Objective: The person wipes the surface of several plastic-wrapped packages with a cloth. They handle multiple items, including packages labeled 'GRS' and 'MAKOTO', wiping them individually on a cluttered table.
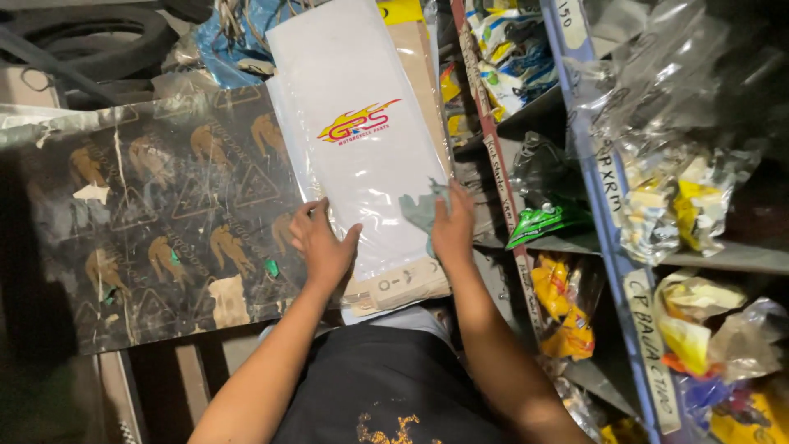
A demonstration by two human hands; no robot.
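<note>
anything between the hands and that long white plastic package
The left hand lies flat on the white package with nothing between. A grey-green rag sits between the right hand and the package.

White package: top end runs off the picture's upper edge.
Brown package beneath: mostly covered, only its right side and lower end show.
Grey cloth: partly hidden under the right hand.
Shelf bags: contents blurred by crinkled plastic.
Forearms: cut off at the bottom edge.
</note>
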